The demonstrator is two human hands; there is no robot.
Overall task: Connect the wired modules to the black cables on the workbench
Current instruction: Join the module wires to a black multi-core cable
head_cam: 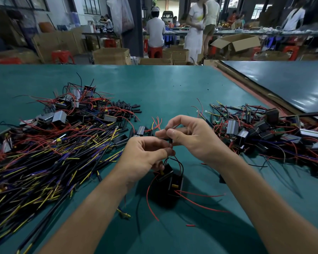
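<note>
At the centre of the frame the two hands meet above the green mat point(173, 85). Just below them, lower centre, sit two black modules point(170, 178) side by side, tilted, with their long sides running from lower left to upper right. I cannot tell whether they rest on the mat or hang clear of it. Their thin leads point(180, 165) loop upward from the modules into the fingers, while loose red wires point(200, 196) trail away toward the right and lower right. The left hand point(147, 153) comes in from the lower left, back of the hand facing the camera, its fingers curled and pinching the tops of those leads directly above the modules. The right hand point(193, 138) reaches in from the lower right with the wrist bent. Its thumb and forefinger pinch a short black tube point(170, 139), which stands roughly upright in the frame and touches the left fingertips. A spread of black cables point(44, 162) with yellow and purple ends fills the left. Heaps of wired modules lie at the upper left point(72, 110) and at the right point(264, 131).
</note>
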